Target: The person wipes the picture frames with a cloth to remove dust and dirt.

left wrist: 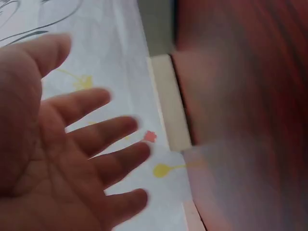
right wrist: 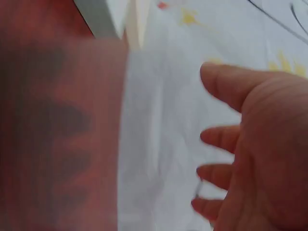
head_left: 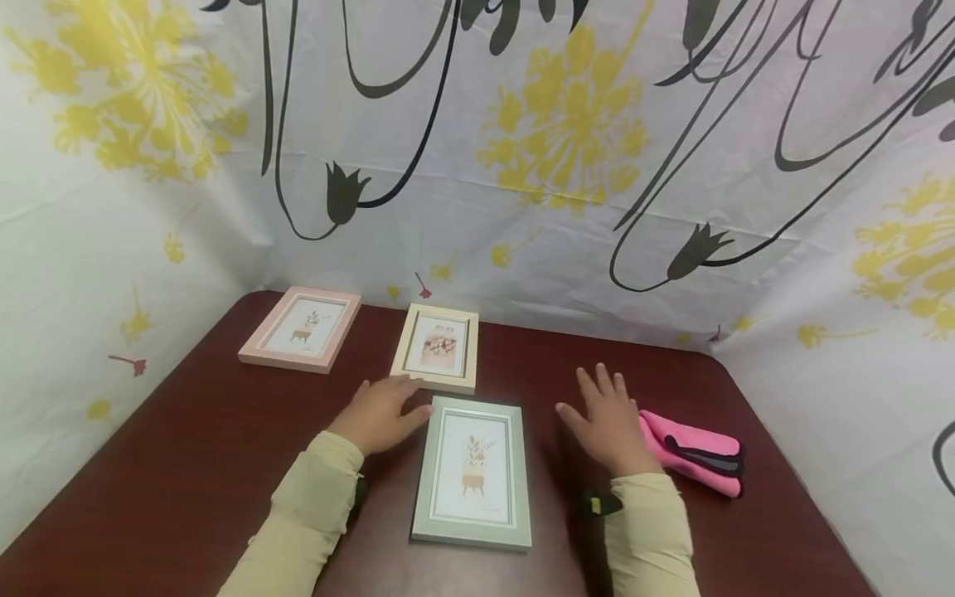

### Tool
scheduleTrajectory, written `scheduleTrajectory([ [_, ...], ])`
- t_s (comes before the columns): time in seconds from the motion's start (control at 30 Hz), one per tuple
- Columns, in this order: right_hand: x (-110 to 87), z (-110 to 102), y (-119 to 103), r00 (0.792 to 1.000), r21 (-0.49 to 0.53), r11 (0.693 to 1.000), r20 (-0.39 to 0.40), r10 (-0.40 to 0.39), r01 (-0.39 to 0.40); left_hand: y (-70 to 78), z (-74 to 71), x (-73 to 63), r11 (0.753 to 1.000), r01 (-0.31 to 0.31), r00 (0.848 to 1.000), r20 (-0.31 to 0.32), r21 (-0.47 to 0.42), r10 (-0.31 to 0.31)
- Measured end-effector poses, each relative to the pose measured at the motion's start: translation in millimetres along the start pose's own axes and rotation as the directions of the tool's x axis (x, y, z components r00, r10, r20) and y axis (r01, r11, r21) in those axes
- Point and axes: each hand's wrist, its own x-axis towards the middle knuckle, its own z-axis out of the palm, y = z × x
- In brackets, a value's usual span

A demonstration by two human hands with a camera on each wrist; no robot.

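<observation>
In the head view a pale green picture frame (head_left: 472, 473) lies face up near the front middle of the table, showing a potted plant print. My left hand (head_left: 380, 414) is just left of its upper corner, fingers spread and holding nothing. Beyond that hand lies a cream picture frame (head_left: 436, 347). A pink picture frame (head_left: 301, 328) rests at the far left. To the right of the green frame is my right hand (head_left: 608, 419), fingers extended, nothing in it. Partly behind that wrist lies a folded pink cloth with black edging (head_left: 694, 452).
The dark red-brown table (head_left: 186, 473) has rounded far corners. White fabric (head_left: 418, 249) with yellow and dark grey flower prints hangs behind it and along both sides.
</observation>
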Motion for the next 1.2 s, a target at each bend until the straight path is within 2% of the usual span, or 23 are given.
scheduleTrajectory([
  [0.1,-6.2,-16.5,20.6,0.999,0.041,0.999,-0.045,-0.003,0.005,3.8,-1.4,-3.1,0.999,0.026,0.995,0.093,-0.048,-0.021],
  [0.17,-11.9,-26.4,35.9,0.999,0.054,0.998,-0.040,0.018,-0.015,6.6,-3.0,-6.4,0.997,0.054,0.988,0.148,-0.059,-0.045],
  [0.3,-21.7,-32.9,65.7,0.999,-0.004,0.999,0.037,0.032,-0.032,9.8,-6.4,-17.4,0.995,0.097,0.973,0.215,-0.035,-0.088],
  [0.4,-29.3,-31.5,86.2,0.993,-0.053,0.998,0.110,0.037,-0.031,10.6,-7.5,-26.9,0.994,0.107,0.960,0.261,-0.013,-0.100],
  [0.53,-39.1,-28.0,110.2,0.983,-0.041,0.998,0.178,0.047,-0.041,12.0,-7.4,-35.2,0.995,0.099,0.943,0.323,-0.031,-0.084],
  [0.63,-41.9,-25.2,122.3,0.976,-0.046,0.996,0.203,0.084,-0.076,14.8,-4.9,-39.4,0.995,0.085,0.926,0.373,-0.058,-0.058],
  [0.7,-41.3,-23.6,128.3,0.976,-0.077,0.993,0.191,0.107,-0.094,17.4,-2.3,-41.8,0.995,0.075,0.916,0.398,-0.061,-0.045],
  [0.77,-39.7,-22.0,134.5,0.981,-0.111,0.989,0.155,0.113,-0.097,20.4,1.0,-44.3,0.996,0.068,0.913,0.406,-0.052,-0.041],
  [0.87,-35.2,-18.2,144.8,0.995,-0.153,0.986,0.068,0.073,-0.062,24.4,4.6,-47.3,0.998,0.058,0.912,0.409,-0.026,-0.043],
  [0.97,-31.0,-11.4,152.3,0.999,-0.164,0.986,0.019,0.035,-0.032,26.9,5.9,-50.3,0.998,0.059,0.905,0.423,-0.008,-0.050],
  [1.1,-29.3,-0.3,154.9,1.000,-0.128,0.991,-0.006,0.023,-0.023,26.1,4.4,-52.3,0.998,0.061,0.898,0.437,-0.001,-0.054],
  [1.2,-27.7,-0.3,149.4,0.999,-0.038,0.999,-0.036,-0.002,0.000,23.7,1.8,-51.8,0.998,0.056,0.897,0.439,-0.004,-0.049],
])
